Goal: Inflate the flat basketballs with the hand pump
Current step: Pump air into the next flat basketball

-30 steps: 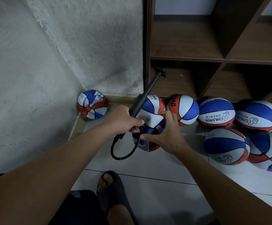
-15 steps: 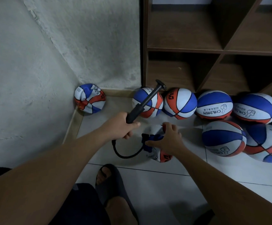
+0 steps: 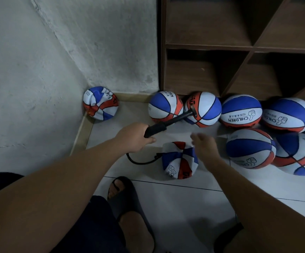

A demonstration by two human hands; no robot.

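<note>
"CHILDREN" stands upside down beside a thumbs-up sign on the white band of a round basketball (image 3: pixel 241 110) right of centre. The basketball at the right edge (image 3: pixel 288 115) bears the same word, partly cut off. The flat basketball (image 3: pixel 179 160) at centre shows only "CH".

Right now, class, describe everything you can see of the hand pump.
The pump is black and slim, plastic by its look, tilted up to the right. The left hand grips its barrel; the T-handle shows in front of a ball. A thin black hose loops from under the hand to the flat ball on the floor.
</note>
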